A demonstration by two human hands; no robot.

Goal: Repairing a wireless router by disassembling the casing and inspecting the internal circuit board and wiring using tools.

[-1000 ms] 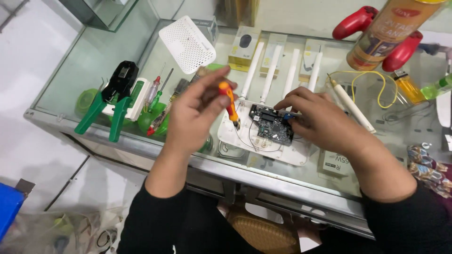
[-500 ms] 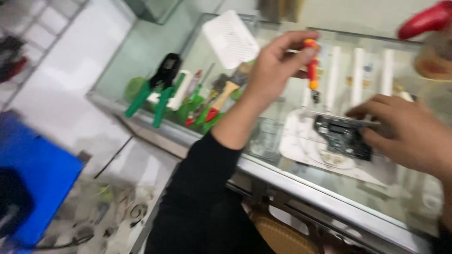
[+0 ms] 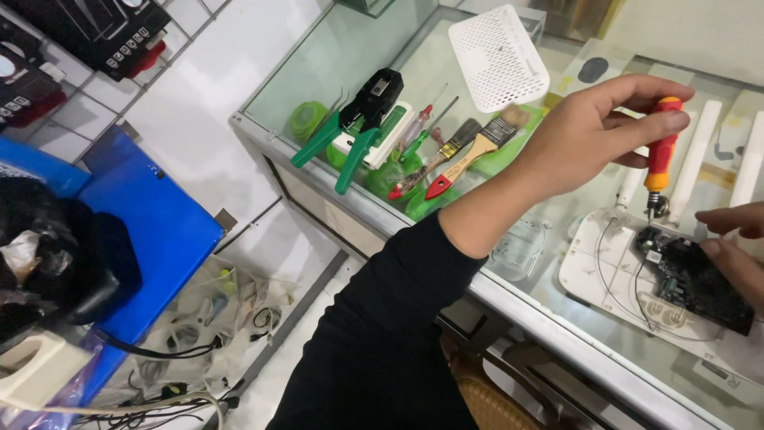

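My left hand (image 3: 593,131) holds a small red and orange screwdriver (image 3: 659,159) upright, its tip just above the corner of a dark circuit board (image 3: 700,275). The board lies on a white router shell (image 3: 605,267) on the glass counter (image 3: 374,211). At the frame's right edge, my right hand (image 3: 736,239) rests its fingers on the board's near side; only part of that hand shows. Thin wires run from the board across the white shell.
Green-handled crimping pliers (image 3: 350,127), paint brushes (image 3: 469,151), small screwdrivers and a green tray sit on the counter's left end. A white perforated cover (image 3: 497,56) lies behind them, white antennas (image 3: 696,151) at the right. Below left, a blue box (image 3: 147,231) and tangled cables (image 3: 207,318) on the floor.
The view has swung left and down toward the floor. My left hand stays raised with the screwdriver near the board; my right hand has slid mostly out of frame.
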